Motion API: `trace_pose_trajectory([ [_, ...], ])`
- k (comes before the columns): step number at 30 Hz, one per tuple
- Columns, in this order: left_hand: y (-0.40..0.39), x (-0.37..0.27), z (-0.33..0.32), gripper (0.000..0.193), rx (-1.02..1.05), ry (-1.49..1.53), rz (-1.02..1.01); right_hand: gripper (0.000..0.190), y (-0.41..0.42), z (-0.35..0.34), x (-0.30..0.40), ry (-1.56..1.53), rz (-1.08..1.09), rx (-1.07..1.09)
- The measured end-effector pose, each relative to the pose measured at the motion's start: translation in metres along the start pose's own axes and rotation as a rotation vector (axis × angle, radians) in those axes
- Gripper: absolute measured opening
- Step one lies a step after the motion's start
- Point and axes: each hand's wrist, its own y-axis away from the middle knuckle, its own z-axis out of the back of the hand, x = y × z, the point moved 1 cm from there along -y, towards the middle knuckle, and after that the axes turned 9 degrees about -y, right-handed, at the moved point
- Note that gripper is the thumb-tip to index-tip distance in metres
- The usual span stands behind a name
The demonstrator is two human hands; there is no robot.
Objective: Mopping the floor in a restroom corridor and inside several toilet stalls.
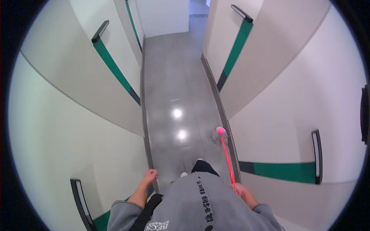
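Note:
My right hand [244, 195] is closed around the upper part of a pinkish-red mop handle [227, 157] at my right side. The handle slants down and forward to a mop head [215, 138] with grey strands and a bright pink socket. Its strands rest on the grey floor [170, 75], close to the skirting on the right. Away from the mop, my left hand [151, 175] hangs near the left wall with its fingers curled in. Nothing shows in it.
A narrow corridor stretches ahead between pale wall panels. Black-and-white fixtures, such as one on the right [317, 157], stick out above green stripes [284, 171]. Dark skirting [146, 150] lines both sides. A white wall [166, 17] stands at the far end, with an opening [199, 26] beside it.

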Motion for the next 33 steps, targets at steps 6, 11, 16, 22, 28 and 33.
trace_pose_trajectory([
  [6,-0.053,-0.077,0.008,0.025,0.025,-0.087,0.024,0.029,-0.036,-0.055,0.115,0.264,0.051,-0.051],
  [11,-0.120,-0.126,0.033,0.026,-0.019,-0.061,0.076,0.027,-0.082,-0.108,0.244,0.403,0.118,0.017],
  [16,-0.163,-0.255,0.060,0.027,-0.121,0.131,-0.004,0.016,-0.124,-0.214,0.382,0.979,0.140,-0.005],
  [22,-0.206,-0.320,0.087,0.029,-0.064,0.132,0.019,0.015,-0.154,-0.320,0.478,1.895,0.263,0.094],
  [28,-0.297,-0.318,0.146,0.021,-0.083,0.218,0.132,0.025,-0.221,-0.403,0.536,0.639,0.067,0.315],
  [33,-0.366,-0.374,0.213,0.025,-0.187,0.294,0.121,0.022,-0.212,-0.511,0.613,0.687,0.076,0.222],
])
